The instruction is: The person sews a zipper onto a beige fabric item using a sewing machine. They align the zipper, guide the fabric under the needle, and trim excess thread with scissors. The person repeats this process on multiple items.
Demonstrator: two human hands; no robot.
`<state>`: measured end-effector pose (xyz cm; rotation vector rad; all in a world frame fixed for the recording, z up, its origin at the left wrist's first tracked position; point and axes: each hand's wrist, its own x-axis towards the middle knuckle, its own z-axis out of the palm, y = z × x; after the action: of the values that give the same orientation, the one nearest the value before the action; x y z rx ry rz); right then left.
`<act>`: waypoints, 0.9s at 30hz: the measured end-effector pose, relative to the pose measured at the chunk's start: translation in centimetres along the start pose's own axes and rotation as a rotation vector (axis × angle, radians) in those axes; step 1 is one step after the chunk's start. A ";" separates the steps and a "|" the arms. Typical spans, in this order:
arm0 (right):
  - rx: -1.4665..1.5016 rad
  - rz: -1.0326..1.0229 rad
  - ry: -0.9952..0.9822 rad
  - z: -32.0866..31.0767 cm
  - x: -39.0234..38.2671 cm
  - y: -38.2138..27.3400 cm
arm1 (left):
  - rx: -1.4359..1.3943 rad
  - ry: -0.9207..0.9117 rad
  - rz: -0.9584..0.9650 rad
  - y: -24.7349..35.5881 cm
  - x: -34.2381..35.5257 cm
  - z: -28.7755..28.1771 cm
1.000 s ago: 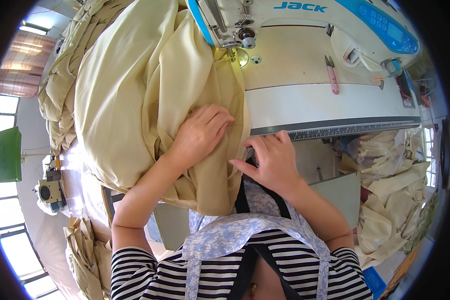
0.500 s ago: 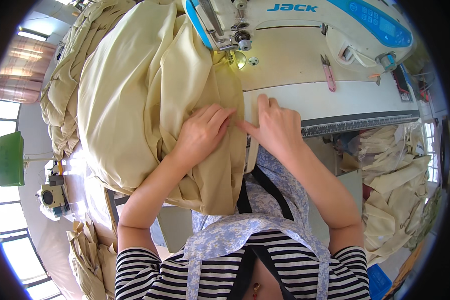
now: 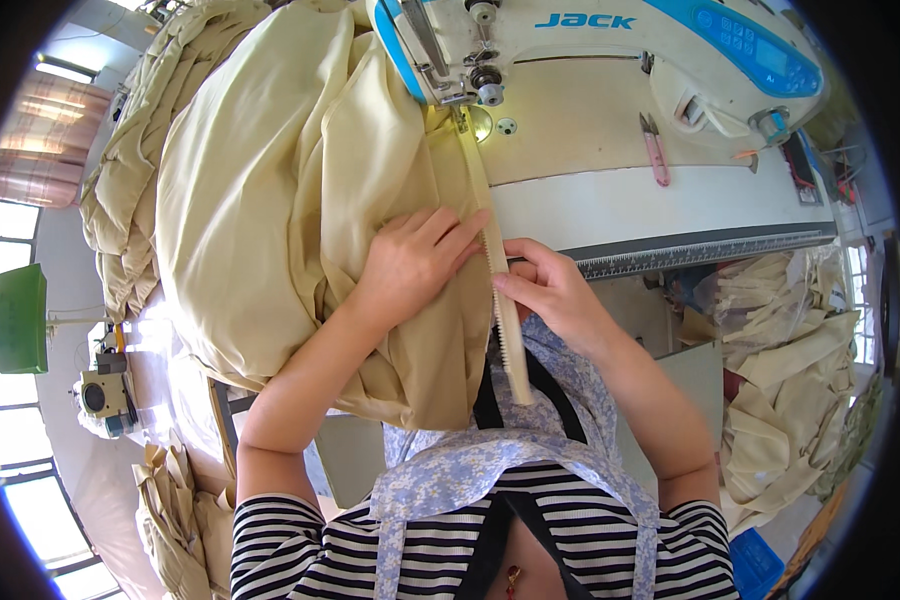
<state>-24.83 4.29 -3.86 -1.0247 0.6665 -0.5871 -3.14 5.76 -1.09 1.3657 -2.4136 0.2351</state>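
A large piece of beige fabric (image 3: pixel 270 180) is heaped on the left and passes under the sewing machine's needle area. A cream zipper tape (image 3: pixel 511 350) with a toothed edge runs along the fabric's right border, from the presser foot (image 3: pixel 462 120) down past the table edge. My left hand (image 3: pixel 420 262) is closed at the fabric edge, its fingertips pressing fabric and zipper tape together. Just right of it, my right hand (image 3: pixel 553 298) pinches the tape between thumb and fingers. The tape's lower end hangs loose over my apron.
The white and blue sewing machine (image 3: pixel 590 40) spans the top. Pink-handled thread snips (image 3: pixel 654 150) lie on the table, near a ruler strip (image 3: pixel 670 258) along its front edge. Fabric pieces (image 3: pixel 785 400) are piled at the right, more garments (image 3: pixel 150 170) at the left.
My right hand has moved down off the table top and now pinches the zipper tape. The tape lies along the fabric edge up to the presser foot. My left hand has barely shifted.
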 end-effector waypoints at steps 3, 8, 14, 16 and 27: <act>0.042 0.035 0.070 0.9 -0.7 1.7 | 0.008 0.037 0.044 -0.1 0.1 0.2; -0.235 -0.168 -0.010 0.9 -1.4 2.3 | -0.061 0.060 0.051 -0.1 0.1 0.0; -1.416 -0.966 0.350 0.2 -0.6 2.8 | -0.108 0.081 -0.109 0.2 0.2 -0.8; -1.558 -0.917 0.303 0.9 0.5 3.6 | -0.144 0.099 -0.160 -0.1 0.7 -1.5; -1.294 -1.054 0.009 -2.6 1.9 1.5 | -0.137 -0.003 0.081 -1.5 4.1 -2.5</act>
<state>-25.30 2.01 -6.60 -2.6528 0.4211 -1.0842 -3.25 2.54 2.73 1.2105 -2.4410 0.0865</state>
